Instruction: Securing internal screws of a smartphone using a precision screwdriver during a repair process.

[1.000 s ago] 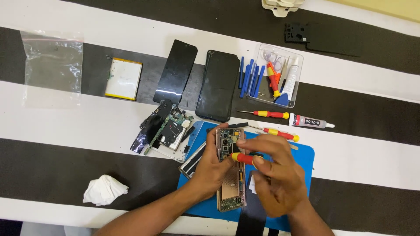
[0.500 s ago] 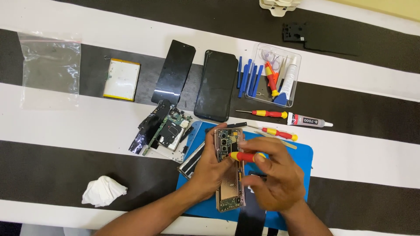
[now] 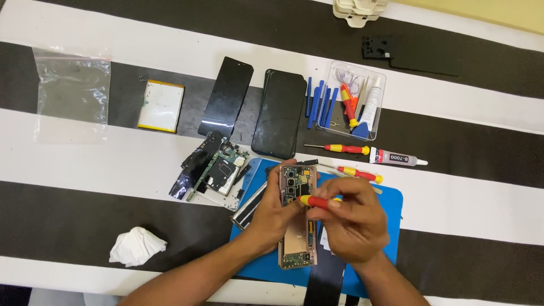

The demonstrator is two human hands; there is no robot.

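A rose-gold opened phone frame point(image 3: 297, 226) lies upright on a blue work mat point(image 3: 391, 198), its camera end pointing away from me. My left hand point(image 3: 272, 218) grips the frame's left side and steadies it. My right hand point(image 3: 354, 224) holds a red and yellow screwdriver point(image 3: 317, 202) sideways, its tip over the upper part of the frame. The lower right of the frame is hidden behind my right hand.
A circuit board with loose parts point(image 3: 218, 167) lies left of the mat. Behind it are two black panels point(image 3: 281, 113), a battery point(image 3: 161, 106), a clear bag point(image 3: 72, 93), a tool tray point(image 3: 351, 102), two more screwdrivers point(image 3: 345, 149), a glue tube point(image 3: 396, 158). A crumpled tissue point(image 3: 136, 246) sits near left.
The hands have kept their grip on the frame and screwdriver. The view has shifted slightly; the fingers of the right hand have moved a little on the screwdriver.
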